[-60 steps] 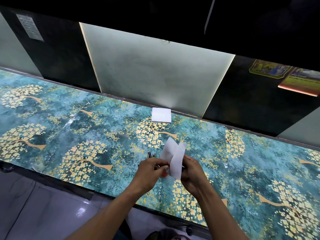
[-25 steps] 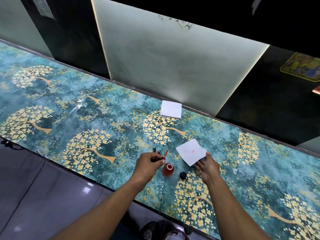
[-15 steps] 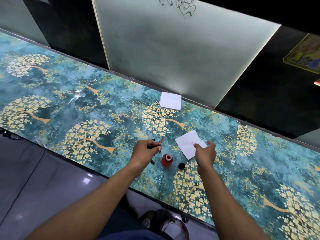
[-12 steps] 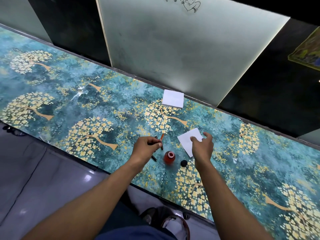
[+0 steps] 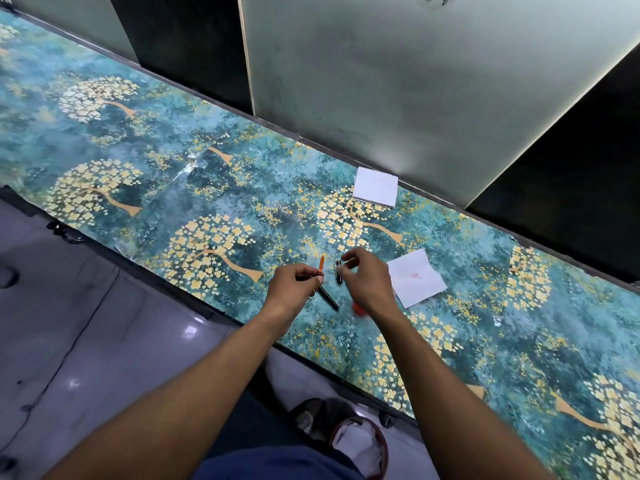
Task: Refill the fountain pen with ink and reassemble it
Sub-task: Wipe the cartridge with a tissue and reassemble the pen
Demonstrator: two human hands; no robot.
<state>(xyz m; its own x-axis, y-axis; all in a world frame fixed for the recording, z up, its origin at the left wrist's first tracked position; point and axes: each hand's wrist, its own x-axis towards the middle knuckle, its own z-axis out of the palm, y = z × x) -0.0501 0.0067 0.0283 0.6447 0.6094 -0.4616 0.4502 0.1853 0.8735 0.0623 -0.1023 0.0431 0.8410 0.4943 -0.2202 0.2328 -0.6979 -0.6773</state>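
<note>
My left hand [image 5: 294, 284] held the filled part of the fountain pen, its fingers curled round the dark grip so that the orange ink tube [image 5: 322, 262] stuck up and away from me. My right hand [image 5: 363, 280] had come in just beside it, thumb and forefinger pinched on a short black pen piece [image 5: 338, 271] lying on the worktop [image 5: 207, 174], the other fingers loosely raised. Another long black pen piece [image 5: 328, 296] lay on the worktop between my wrists, its far end hidden under my left hand. The ink bottle [image 5: 358, 309] was almost wholly covered by my right wrist; only a red sliver showed, and I could not tell whether its cap was on. The stained tissue [image 5: 415, 277] lay just right of my right hand, and a stack of clean tissues [image 5: 375, 187] sat far off by the wall.

By my reckoning the filling was done and reassembly was beginning. To do it well, I judged I should lift the black piece clear before turning it, line its open end up with the orange tube, and slide it on straight instead of at a slant, since a tilted start could cross the thread or squeeze ink out. Keeping the tube pointing upward would guard against drips, and my right wrist needed to rise carefully away from the bottle beneath it, lest it tip.
</note>
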